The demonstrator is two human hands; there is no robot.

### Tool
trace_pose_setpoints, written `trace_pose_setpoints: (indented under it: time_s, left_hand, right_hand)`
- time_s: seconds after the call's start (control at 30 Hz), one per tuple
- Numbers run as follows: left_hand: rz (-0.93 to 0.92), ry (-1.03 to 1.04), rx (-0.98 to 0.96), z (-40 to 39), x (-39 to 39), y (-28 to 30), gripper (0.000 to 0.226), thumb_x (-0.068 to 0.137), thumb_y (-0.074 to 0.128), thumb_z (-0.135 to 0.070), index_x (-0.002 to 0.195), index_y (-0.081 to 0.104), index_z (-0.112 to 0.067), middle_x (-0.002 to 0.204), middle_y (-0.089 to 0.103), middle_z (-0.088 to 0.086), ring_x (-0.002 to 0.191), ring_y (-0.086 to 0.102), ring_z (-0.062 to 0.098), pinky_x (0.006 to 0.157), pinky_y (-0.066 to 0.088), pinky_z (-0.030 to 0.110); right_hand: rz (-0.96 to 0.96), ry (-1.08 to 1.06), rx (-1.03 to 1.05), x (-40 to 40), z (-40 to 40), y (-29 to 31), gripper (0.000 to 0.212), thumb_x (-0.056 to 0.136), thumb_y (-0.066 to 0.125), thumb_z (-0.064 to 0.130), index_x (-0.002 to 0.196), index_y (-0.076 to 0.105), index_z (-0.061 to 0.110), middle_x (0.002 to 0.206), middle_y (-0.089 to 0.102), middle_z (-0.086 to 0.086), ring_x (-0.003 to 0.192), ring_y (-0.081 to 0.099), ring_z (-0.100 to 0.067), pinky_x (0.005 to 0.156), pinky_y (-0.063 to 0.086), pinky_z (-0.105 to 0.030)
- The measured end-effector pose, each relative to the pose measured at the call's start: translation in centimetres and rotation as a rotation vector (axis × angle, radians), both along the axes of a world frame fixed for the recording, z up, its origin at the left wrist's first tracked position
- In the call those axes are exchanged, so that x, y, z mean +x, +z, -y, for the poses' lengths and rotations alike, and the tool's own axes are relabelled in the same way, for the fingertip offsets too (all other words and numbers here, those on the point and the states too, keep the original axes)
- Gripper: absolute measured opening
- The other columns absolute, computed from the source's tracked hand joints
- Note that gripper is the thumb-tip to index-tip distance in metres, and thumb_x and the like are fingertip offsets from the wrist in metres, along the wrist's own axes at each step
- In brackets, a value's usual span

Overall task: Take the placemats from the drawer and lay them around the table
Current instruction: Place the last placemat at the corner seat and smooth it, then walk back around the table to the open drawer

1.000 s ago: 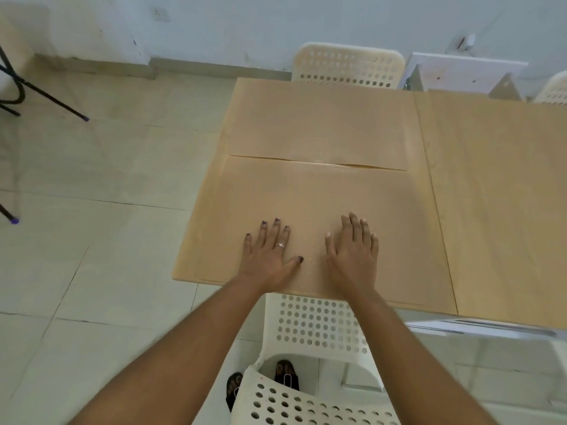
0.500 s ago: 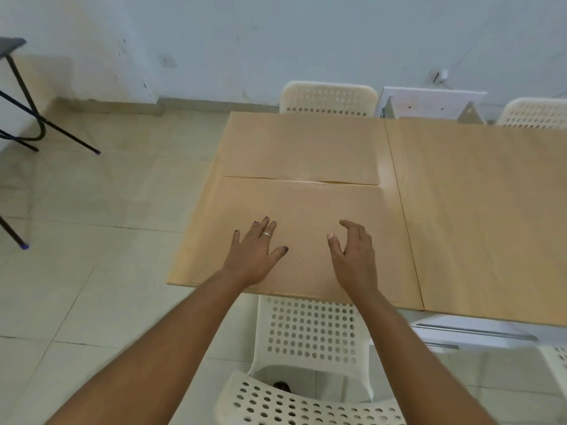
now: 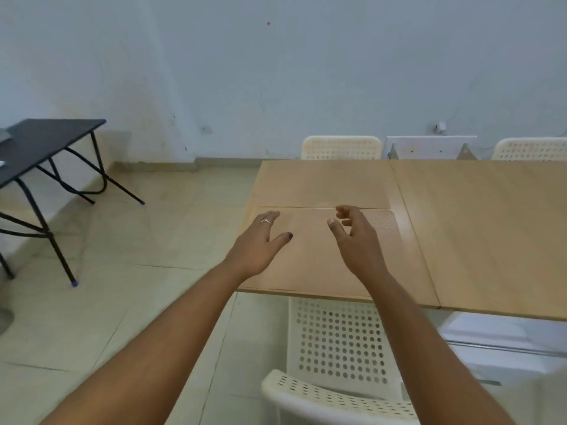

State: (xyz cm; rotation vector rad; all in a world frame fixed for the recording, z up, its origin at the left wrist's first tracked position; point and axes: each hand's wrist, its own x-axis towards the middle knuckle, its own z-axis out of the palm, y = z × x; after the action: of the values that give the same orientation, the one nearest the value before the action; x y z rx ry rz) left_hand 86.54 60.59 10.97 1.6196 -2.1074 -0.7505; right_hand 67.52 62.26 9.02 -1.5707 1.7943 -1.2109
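Hands (image 3: 257, 250) (image 3: 357, 240) have lifted off the near placemat (image 3: 310, 259).

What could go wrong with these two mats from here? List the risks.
1. The near placemat reaches almost to the table edge above the white chair; a brush from either arm could drag it off.
2. Its far edge meets the far placemat at a slightly uneven seam, so nudging one may shift the other.
3. Left hand and right hand hover above, holding nothing down.
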Motion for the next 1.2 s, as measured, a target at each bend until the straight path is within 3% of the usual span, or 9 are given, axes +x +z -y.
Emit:
trace_pose_setpoints:
  time_s: [0.2,0.37,0.5,0.63,0.83,0.97,1.1,1.2]
  left_hand:
    - [-0.093,0.133,-0.032,-1.1,5.9,1.1,0.058,0.095,0.05,-0.036,0.147,0.032,-0.016,0.153,0.032,0.001,0.131,0.042,0.017,0.098,0.03,0.023]
    - [-0.142,0.176,-0.048,3.4,11.1,0.8,0.059,0.095,0.051,-0.037,0.147,0.033,-0.016,0.152,0.034,-0.001,0.126,0.044,0.014,0.096,0.031,0.022]
    - [-0.166,0.181,-0.094,11.5,15.7,1.1,0.057,0.095,0.05,-0.037,0.146,0.034,-0.018,0.151,0.035,-0.001,0.122,0.046,0.013,0.098,0.033,0.025]
    - [-0.19,0.184,-0.089,20.3,19.7,1.5,0.055,0.095,0.05,-0.038,0.145,0.036,-0.02,0.149,0.038,-0.003,0.109,0.043,0.005,0.097,0.034,0.025]
    - [-0.267,0.157,-0.073,31.7,23.9,2.3,0.055,0.096,0.05,-0.034,0.146,0.033,-0.02,0.151,0.035,-0.002,0.133,0.04,0.014,0.102,0.033,0.028]
    - [-0.292,0.138,-0.1,40.5,25.5,2.5,0.053,0.095,0.051,-0.032,0.144,0.036,-0.02,0.148,0.04,-0.001,0.133,0.042,0.015,0.099,0.034,0.026]
    - [-0.31,0.079,-0.133,50.0,25.3,2.7,0.051,0.095,0.051,-0.032,0.143,0.037,-0.021,0.146,0.042,0.0,0.132,0.042,0.014,0.098,0.032,0.024]
    - [-0.33,-0.03,-0.098,58.1,23.9,2.6,0.051,0.096,0.051,-0.03,0.144,0.037,-0.02,0.149,0.039,-0.002,0.132,0.042,0.014,0.1,0.033,0.024]
  right_hand:
    - [0.069,0.096,-0.006,7.1,-0.5,1.0,0.035,0.094,0.052,0.03,0.126,0.052,0.017,0.118,0.059,0.002,0.105,0.056,-0.016,0.086,0.046,-0.03]
    - [0.145,0.142,-0.024,13.2,4.4,0.8,0.032,0.093,0.053,0.03,0.123,0.054,0.017,0.114,0.059,0.005,0.102,0.056,-0.014,0.082,0.041,-0.025]
    - [0.201,0.144,-0.056,18.6,12.4,0.6,0.031,0.093,0.054,0.031,0.122,0.053,0.019,0.111,0.058,0.007,0.1,0.056,-0.013,0.08,0.045,-0.024]
    - [0.225,0.139,-0.044,22.9,21.4,1.2,0.029,0.093,0.053,0.03,0.12,0.054,0.02,0.11,0.059,0.007,0.098,0.055,-0.01,0.071,0.04,-0.014]
    - [0.254,0.09,-0.057,26.5,32.0,3.0,0.028,0.094,0.053,0.028,0.12,0.054,0.019,0.107,0.059,0.008,0.091,0.053,0.003,0.07,0.038,-0.012]
    - [0.223,0.089,-0.089,27.2,40.6,4.0,0.029,0.093,0.054,0.026,0.121,0.054,0.017,0.107,0.059,0.008,0.089,0.053,0.004,0.07,0.039,-0.011]
    - [0.191,0.056,-0.123,26.6,49.0,4.4,0.03,0.093,0.055,0.026,0.121,0.054,0.017,0.107,0.06,0.006,0.091,0.055,-0.005,0.072,0.04,-0.01]
    - [0.195,-0.043,-0.134,25.4,55.5,4.4,0.027,0.092,0.055,0.025,0.118,0.055,0.019,0.109,0.06,0.005,0.086,0.054,0.004,0.065,0.039,-0.001]
